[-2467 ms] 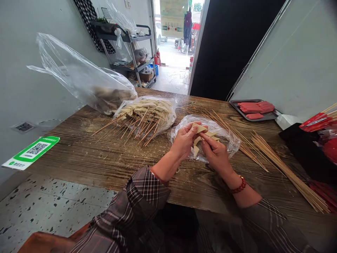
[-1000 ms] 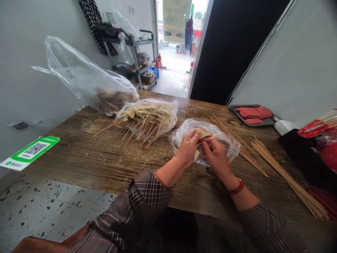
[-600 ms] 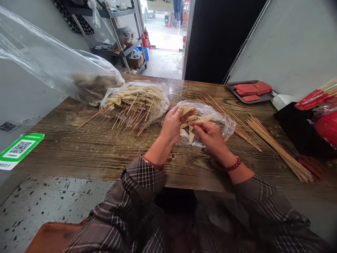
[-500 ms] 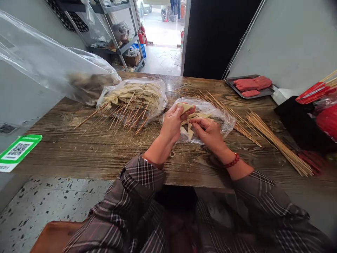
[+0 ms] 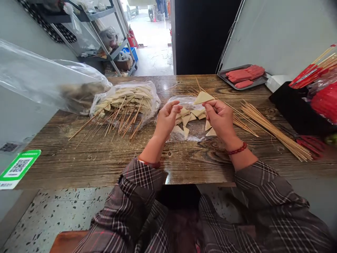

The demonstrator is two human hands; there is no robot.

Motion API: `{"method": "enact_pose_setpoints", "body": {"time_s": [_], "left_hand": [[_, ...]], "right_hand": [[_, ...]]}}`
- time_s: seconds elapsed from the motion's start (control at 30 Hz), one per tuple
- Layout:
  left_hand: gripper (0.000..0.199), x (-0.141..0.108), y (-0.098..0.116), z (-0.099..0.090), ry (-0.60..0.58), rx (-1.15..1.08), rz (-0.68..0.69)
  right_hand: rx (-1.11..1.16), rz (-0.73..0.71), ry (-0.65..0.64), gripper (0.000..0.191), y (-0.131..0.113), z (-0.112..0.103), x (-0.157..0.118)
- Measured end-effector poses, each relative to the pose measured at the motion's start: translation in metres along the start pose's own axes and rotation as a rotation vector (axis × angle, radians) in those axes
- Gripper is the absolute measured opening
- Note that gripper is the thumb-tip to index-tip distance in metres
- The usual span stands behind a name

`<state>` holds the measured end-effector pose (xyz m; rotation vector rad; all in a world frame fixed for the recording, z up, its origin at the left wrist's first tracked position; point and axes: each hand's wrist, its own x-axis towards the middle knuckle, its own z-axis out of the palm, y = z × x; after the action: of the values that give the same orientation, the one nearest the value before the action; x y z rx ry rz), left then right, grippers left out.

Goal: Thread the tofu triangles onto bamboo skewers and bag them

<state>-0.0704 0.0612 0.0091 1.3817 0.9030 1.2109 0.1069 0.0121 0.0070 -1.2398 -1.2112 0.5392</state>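
One beige triangle above the plastic bag, probably light, floppy; right hand pinches its edge (smart), left hand spread.

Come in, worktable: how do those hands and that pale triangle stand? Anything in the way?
Left hand loose, apart from triangle. Right hand pinching triangle's lower edge. Plastic with more triangles below, seemingly no obstacle.

Both sleeves were dark grey-brown plaid with pale lines; a reddish bangle sat at seven o'clock from mid-view, a red beaded bracelet toward four.
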Motion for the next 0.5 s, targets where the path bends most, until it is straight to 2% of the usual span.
{"method": "enact_pose_setpoints", "body": {"time_s": [0.17, 0.23, 0.33, 0.5], "left_hand": [[0.017, 0.002, -0.013, 0.000, -0.164, 0.599, 0.242], [0.021, 0.003, -0.013, -0.001, -0.151, 0.780, 0.296], [0.028, 0.007, -0.012, -0.005, -0.082, 0.948, 0.319], [0.042, 0.012, -0.016, -0.001, -0.197, 1.098, 0.365]], "right_hand": [[-0.011, -0.049, -0.020, 0.022, 0.003, 0.001, 0.002], [-0.027, -0.064, -0.034, 0.022, 0.003, 0.003, 0.001], [-0.029, -0.073, -0.025, 0.022, 0.003, 0.005, 0.000], [-0.078, -0.073, -0.037, 0.023, 0.004, 0.006, 0.001]]}}
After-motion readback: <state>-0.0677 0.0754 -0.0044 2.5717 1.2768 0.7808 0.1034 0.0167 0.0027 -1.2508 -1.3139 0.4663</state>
